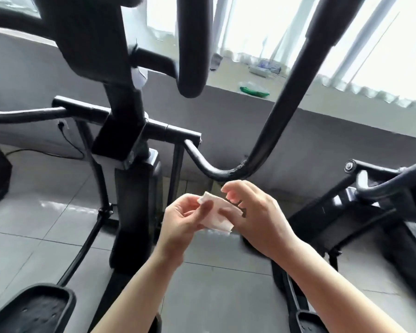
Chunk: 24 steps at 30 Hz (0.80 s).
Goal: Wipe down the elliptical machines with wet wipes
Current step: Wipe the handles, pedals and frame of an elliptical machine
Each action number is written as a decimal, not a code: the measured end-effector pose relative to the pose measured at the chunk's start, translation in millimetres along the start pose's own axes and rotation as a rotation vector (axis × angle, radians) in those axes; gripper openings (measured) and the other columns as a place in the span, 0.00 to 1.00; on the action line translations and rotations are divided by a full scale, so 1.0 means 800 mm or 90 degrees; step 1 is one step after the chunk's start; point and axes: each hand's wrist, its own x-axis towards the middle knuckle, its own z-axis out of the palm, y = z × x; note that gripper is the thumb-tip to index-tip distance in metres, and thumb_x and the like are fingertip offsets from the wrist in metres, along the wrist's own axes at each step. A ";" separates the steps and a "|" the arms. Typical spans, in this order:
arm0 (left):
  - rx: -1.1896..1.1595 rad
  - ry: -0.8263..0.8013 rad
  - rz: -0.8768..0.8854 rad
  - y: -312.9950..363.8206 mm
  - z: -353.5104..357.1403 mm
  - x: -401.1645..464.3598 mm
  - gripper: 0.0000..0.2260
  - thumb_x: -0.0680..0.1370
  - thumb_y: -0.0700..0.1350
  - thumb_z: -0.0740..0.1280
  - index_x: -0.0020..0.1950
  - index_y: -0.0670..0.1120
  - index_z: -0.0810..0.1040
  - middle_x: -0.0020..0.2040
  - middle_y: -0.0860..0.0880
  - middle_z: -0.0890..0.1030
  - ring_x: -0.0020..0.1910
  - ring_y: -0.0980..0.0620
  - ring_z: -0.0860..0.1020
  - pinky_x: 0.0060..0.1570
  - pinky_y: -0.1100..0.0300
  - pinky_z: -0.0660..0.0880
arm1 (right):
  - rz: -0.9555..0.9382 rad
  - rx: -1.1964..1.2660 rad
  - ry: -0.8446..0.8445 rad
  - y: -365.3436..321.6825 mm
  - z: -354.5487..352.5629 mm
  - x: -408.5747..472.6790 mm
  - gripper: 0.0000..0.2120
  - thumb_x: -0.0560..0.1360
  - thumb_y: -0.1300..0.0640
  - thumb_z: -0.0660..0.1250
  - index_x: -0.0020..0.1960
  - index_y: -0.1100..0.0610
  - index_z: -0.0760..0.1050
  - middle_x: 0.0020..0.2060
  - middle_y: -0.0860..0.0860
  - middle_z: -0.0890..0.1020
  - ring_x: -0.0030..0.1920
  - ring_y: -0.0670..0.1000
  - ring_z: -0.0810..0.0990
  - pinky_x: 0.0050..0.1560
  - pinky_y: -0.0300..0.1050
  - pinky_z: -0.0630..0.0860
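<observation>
**Folded wipe held below elliptical handlebar**

Both hands meet at centre frame: the left hand (181, 218) pinches a folded white wet wipe (217, 216), the right hand (255, 212) curling onto its other edge. At twelve o'clock curves the elliptical's black handlebar (269, 133).

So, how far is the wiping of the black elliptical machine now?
Nothing visibly looks wiped yet. In hand: the left hand and right hand hold a small folded white wet wipe between them, off the machine. Left: the curved black handlebar and black foot pedal.
</observation>
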 end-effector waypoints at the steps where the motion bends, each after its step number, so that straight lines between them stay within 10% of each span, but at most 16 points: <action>1: 0.024 0.065 0.007 -0.005 -0.004 0.014 0.07 0.77 0.45 0.70 0.45 0.41 0.78 0.36 0.49 0.83 0.39 0.50 0.81 0.40 0.53 0.80 | -0.024 -0.049 0.012 0.010 -0.003 -0.001 0.14 0.72 0.51 0.69 0.55 0.54 0.77 0.46 0.46 0.81 0.44 0.50 0.80 0.44 0.49 0.79; 6: 0.325 0.376 0.201 -0.009 -0.013 0.128 0.08 0.80 0.46 0.68 0.48 0.41 0.76 0.40 0.53 0.78 0.45 0.50 0.78 0.43 0.65 0.67 | -0.213 -0.217 0.121 0.060 -0.027 0.008 0.09 0.74 0.61 0.68 0.54 0.59 0.81 0.50 0.52 0.83 0.52 0.55 0.81 0.57 0.49 0.76; 15: 0.657 0.323 0.483 -0.026 -0.005 0.274 0.07 0.81 0.42 0.65 0.49 0.37 0.77 0.44 0.45 0.85 0.40 0.43 0.82 0.38 0.60 0.71 | -0.536 -0.308 0.128 0.130 -0.025 0.066 0.09 0.78 0.66 0.62 0.48 0.58 0.81 0.53 0.50 0.84 0.68 0.49 0.75 0.76 0.47 0.56; 20: 0.647 0.089 0.192 -0.060 -0.021 0.302 0.10 0.84 0.48 0.61 0.58 0.42 0.74 0.49 0.48 0.83 0.51 0.43 0.79 0.54 0.51 0.73 | -0.543 -0.328 0.101 0.139 -0.024 0.074 0.11 0.78 0.65 0.61 0.49 0.57 0.82 0.55 0.49 0.84 0.70 0.47 0.71 0.76 0.44 0.53; 24: 0.574 0.015 0.203 -0.063 -0.019 0.284 0.11 0.84 0.42 0.60 0.58 0.45 0.82 0.60 0.51 0.82 0.65 0.52 0.76 0.62 0.74 0.63 | -0.522 -0.349 0.119 0.135 -0.020 0.074 0.08 0.77 0.64 0.63 0.52 0.56 0.78 0.56 0.48 0.83 0.69 0.47 0.71 0.75 0.45 0.54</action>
